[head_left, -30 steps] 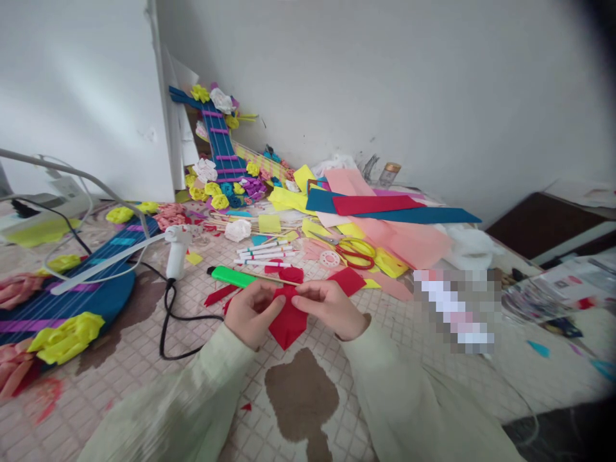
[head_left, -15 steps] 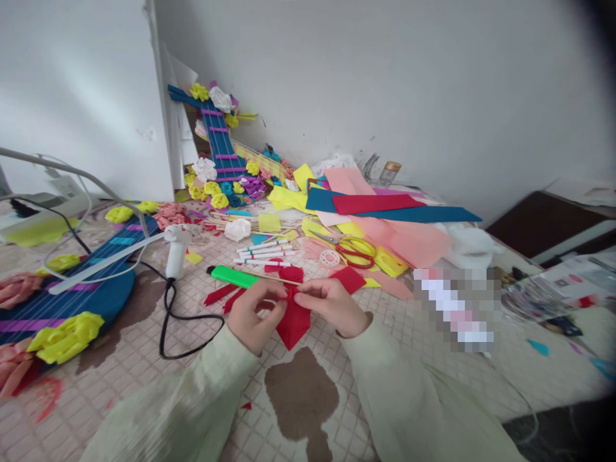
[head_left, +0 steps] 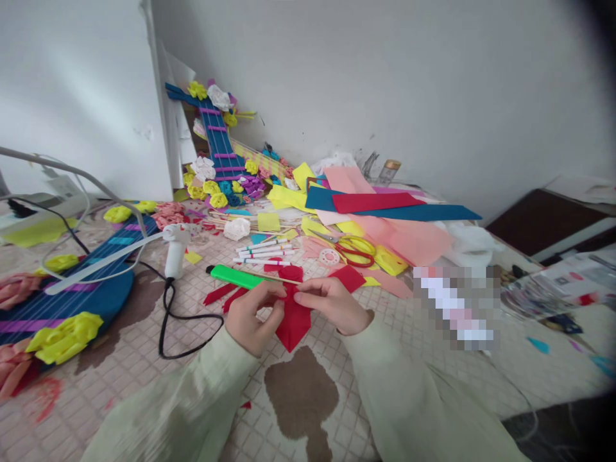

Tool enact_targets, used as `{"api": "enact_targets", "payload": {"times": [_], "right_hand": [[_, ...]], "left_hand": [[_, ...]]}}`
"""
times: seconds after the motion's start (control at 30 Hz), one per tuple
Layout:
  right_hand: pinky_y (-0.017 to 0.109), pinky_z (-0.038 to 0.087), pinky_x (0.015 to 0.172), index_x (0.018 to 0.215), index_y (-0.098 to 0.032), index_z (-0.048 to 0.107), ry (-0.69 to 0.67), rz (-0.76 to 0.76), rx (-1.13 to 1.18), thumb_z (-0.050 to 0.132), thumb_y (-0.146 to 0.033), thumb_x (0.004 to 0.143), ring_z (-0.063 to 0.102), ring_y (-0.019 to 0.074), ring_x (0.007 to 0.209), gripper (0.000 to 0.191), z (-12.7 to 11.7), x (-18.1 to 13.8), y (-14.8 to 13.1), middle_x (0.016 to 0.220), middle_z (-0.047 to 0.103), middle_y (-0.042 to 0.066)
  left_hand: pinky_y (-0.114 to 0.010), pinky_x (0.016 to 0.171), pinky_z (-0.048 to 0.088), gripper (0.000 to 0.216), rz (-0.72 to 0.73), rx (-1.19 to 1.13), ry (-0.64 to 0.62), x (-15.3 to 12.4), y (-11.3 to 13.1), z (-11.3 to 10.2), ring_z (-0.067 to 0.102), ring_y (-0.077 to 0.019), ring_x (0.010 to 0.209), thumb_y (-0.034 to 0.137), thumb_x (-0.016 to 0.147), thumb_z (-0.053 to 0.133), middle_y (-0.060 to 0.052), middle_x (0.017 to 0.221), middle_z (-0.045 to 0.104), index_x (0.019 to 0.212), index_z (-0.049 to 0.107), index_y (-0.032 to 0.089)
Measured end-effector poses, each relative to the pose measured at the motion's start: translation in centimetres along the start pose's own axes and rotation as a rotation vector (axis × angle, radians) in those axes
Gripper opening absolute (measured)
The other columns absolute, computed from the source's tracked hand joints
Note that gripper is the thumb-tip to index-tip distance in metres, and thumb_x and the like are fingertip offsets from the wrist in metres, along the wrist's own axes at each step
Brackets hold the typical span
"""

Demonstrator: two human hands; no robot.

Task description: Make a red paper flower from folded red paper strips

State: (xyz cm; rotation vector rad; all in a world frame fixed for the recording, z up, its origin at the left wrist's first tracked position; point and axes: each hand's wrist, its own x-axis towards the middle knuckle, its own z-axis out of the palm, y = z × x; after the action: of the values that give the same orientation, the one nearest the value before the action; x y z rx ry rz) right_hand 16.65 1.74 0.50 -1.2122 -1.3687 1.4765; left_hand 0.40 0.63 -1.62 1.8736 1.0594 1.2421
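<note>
A piece of red crepe paper point(head_left: 292, 324) with a pointed lower end hangs between my two hands over the table. My left hand point(head_left: 256, 316) pinches its upper left edge between thumb and fingers. From the other side my right hand point(head_left: 333, 304) pinches the upper right edge, its fingertips close to the left ones. Just beyond the hands lie a thin wooden stick point(head_left: 279, 278) and a green utility knife point(head_left: 235, 276). Red paper strips point(head_left: 219, 295) lie beside my left hand, and a red paper square point(head_left: 348, 278) is behind my right hand.
White markers point(head_left: 264, 251), scissors point(head_left: 356, 250) and stacked paper strips point(head_left: 385, 204) lie farther back. At left are a white glue gun point(head_left: 176, 253) with a black cord and a blue paper guitar point(head_left: 110, 292) with flowers. Another decorated guitar point(head_left: 219, 141) leans at the back.
Both hands keep pinching the red paper in almost the same place. The whole view has shifted very slightly.
</note>
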Motion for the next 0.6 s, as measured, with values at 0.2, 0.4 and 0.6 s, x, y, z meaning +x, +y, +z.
{"api": "enact_targets", "payload": {"times": [0.2,0.4,0.6], "right_hand": [[0.022,0.037,0.052,0.073,-0.013,0.063,-0.062,-0.011,0.015,0.063,-0.031,0.064,0.049,0.0089,0.056,0.020,-0.01,-0.09,-0.12,0.063,0.057,0.000],[0.022,0.035,0.052,0.070,-0.013,0.062,-0.044,-0.024,-0.019,0.063,-0.032,0.063,0.048,0.0089,0.055,0.020,0.04,-0.14,-0.32,0.062,0.056,0.000],[0.021,0.033,0.049,0.071,-0.013,0.062,-0.027,-0.050,-0.049,0.062,-0.030,0.064,0.044,0.0076,0.052,0.018,0.02,-0.13,-0.35,0.060,0.054,-0.001]], "left_hand": [[-0.024,0.062,0.049,0.007,-0.088,-0.091,0.053,0.33,0.63,0.28,0.059,-0.0141,0.068,0.017,0.071,0.051,-0.004,0.073,0.060,0.076,0.056,0.014],[-0.023,0.057,0.047,0.012,-0.256,-0.251,0.069,0.70,0.72,0.48,0.057,-0.0131,0.062,0.019,0.065,0.057,0.000,0.066,0.057,0.076,0.052,0.015],[-0.023,0.056,0.046,0.012,-0.295,-0.312,0.042,0.79,0.80,0.45,0.056,-0.0125,0.060,0.016,0.063,0.056,0.000,0.064,0.056,0.074,0.053,0.015]]}}
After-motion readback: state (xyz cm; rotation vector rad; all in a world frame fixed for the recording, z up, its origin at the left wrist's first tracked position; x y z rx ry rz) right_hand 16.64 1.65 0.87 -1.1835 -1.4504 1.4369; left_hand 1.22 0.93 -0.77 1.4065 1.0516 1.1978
